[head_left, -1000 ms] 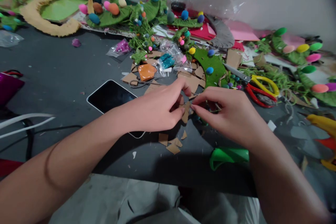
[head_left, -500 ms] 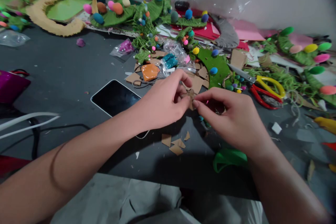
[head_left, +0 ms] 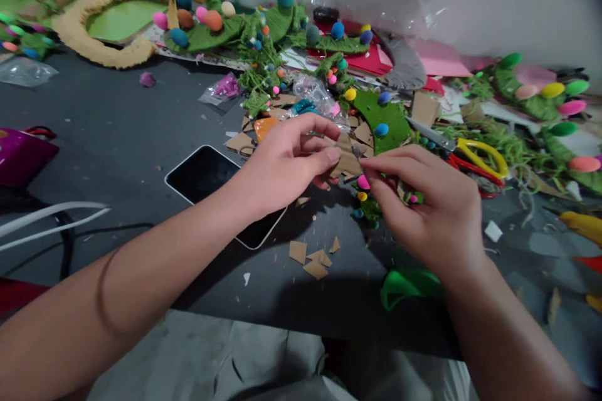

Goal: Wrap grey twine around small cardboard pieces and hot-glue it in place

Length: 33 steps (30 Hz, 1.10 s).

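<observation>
A piece of brown cardboard [head_left: 347, 158] is held by my left hand [head_left: 289, 166], the thumb on top and the fingers behind. At its right edge, the thumb and forefinger of my right hand [head_left: 423, 207] are pinched together. A small greyish bit shows at those fingertips, too small to name. Below my right fingertips lies a green decorated piece with pink and yellow balls [head_left: 363, 189], partly covered by that hand. Several small cardboard scraps [head_left: 316, 264] lie on the table nearer to me. A phone [head_left: 202, 169] with a dark screen is partly hidden under my left forearm.
Scissors with yellow and red handles [head_left: 484, 160] lie right of my right hand. Green wreath pieces with coloured balls [head_left: 207, 34] line the wall, beside a tan ring [head_left: 101, 56]. A green looped object [head_left: 409, 285] sits near the front edge. White cables [head_left: 51, 212] cross at left.
My hands have drawn slightly apart, the right one moving a little to the right. More of the cardboard now shows between them, and my left fingers are more spread out.
</observation>
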Each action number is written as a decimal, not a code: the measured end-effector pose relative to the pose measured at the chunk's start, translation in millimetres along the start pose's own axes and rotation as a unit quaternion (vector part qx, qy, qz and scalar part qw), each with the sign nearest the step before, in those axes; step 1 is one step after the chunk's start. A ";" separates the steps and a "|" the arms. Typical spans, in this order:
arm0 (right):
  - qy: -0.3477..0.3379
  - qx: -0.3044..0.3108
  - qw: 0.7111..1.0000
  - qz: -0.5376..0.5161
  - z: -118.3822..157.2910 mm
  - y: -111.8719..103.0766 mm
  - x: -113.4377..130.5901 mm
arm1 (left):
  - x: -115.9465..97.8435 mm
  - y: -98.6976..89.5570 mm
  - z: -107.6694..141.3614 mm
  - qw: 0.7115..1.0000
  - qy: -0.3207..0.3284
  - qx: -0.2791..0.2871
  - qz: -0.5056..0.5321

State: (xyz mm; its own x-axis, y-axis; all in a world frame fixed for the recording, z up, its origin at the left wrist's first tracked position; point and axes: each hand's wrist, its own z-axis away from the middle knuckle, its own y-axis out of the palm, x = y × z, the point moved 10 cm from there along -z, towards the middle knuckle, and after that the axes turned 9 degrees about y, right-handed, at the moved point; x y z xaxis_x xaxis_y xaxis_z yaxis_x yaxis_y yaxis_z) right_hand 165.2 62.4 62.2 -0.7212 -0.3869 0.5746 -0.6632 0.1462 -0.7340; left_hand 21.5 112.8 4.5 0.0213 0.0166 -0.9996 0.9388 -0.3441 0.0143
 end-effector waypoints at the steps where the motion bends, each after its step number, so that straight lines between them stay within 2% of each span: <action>1: 0.008 0.002 1.000 -0.012 -0.8 -0.1 -2.0 | -0.2 0.2 -0.2 1.000 0.002 0.002 -0.001; 4: 0.023 0.033 0.997 -0.060 -4.0 3.6 -8.8 | -3.6 2.0 -0.6 0.999 0.015 0.020 -0.024; 6: 0.018 0.060 0.995 -0.076 -6.1 7.0 -12.9 | -6.5 6.9 0.1 0.997 0.024 0.053 -0.041; 11: -0.002 0.083 0.997 -0.004 -10.2 9.8 -21.0 | -7.1 18.1 5.3 0.989 0.025 0.117 -0.088; 16: 0.012 0.065 0.997 0.027 -9.1 9.0 -15.6 | -15.1 15.5 7.3 0.963 0.087 0.084 -0.242; 19: 0.043 0.066 0.997 0.016 -6.2 12.4 -14.6 | -16.9 14.4 7.7 0.957 0.099 0.066 -0.265; 24: 0.059 0.049 0.997 -0.004 -2.6 12.2 -15.1 | -14.6 1.4 5.5 0.981 0.070 0.005 -0.182; 28: 0.023 0.045 0.999 -0.009 -1.3 11.4 -8.1 | -12.2 2.9 3.3 0.993 0.056 0.012 -0.101; 33: 0.015 0.048 0.998 -0.049 -1.5 10.1 -6.9 | -5.9 0.1 -1.0 0.999 0.010 0.015 -0.051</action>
State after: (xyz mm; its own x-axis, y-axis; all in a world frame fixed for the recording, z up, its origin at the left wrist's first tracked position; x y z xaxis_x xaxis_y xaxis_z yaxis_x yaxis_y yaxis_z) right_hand 163.3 67.8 51.3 -0.6602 -0.3682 0.6547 -0.7097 0.0202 -0.7043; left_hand 21.9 113.7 10.4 -0.0673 0.0724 -0.9951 0.9259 -0.3671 -0.0893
